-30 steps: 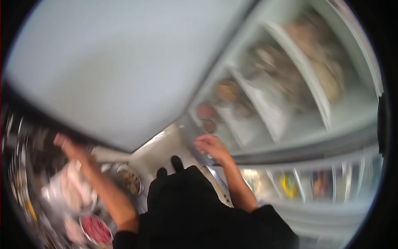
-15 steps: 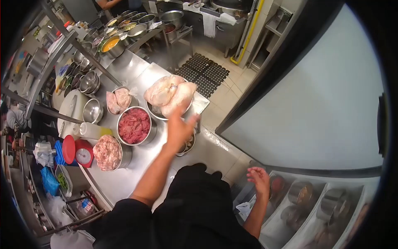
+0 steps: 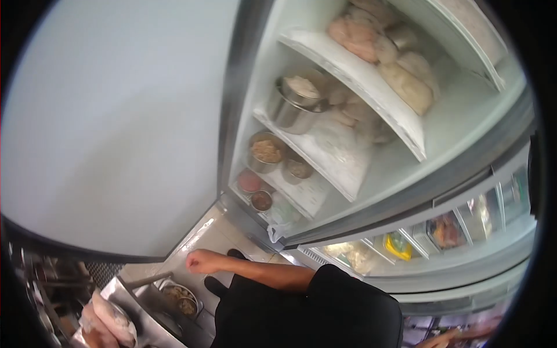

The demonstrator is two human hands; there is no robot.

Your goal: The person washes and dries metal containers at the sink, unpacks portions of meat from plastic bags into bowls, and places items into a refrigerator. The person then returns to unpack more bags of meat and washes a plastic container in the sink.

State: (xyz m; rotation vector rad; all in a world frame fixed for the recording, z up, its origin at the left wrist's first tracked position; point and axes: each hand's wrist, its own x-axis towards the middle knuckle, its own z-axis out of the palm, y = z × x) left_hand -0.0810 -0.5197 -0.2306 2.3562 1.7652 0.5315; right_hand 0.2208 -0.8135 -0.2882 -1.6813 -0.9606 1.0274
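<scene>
My right hand [image 3: 203, 262] is curled closed above the floor, near the lower edge of the open fridge door [image 3: 127, 127], with nothing visible in it. My left hand is out of view. The open fridge [image 3: 464, 145] stands to the right. On its shelves are a metal pot with pale food [image 3: 293, 113], a container of light brown food [image 3: 266, 152], a smaller container [image 3: 297, 169], a red one [image 3: 249, 181] and a dark red one [image 3: 261, 200]. Bagged pale meat [image 3: 354, 40] lies on an upper shelf.
A steel table [image 3: 130, 301] at lower left bears raw poultry [image 3: 113, 319]. Beside it, a container of chunky food [image 3: 181, 298] sits low down. A second fridge section [image 3: 406, 246] with a yellow item is at right. Part of another person's arm [image 3: 444, 338] shows at lower right.
The view has swung from the worktable back to the fridge shelves. My left hand, earlier by the poultry, has left view. My right hand has moved across my front and its fingers have closed.
</scene>
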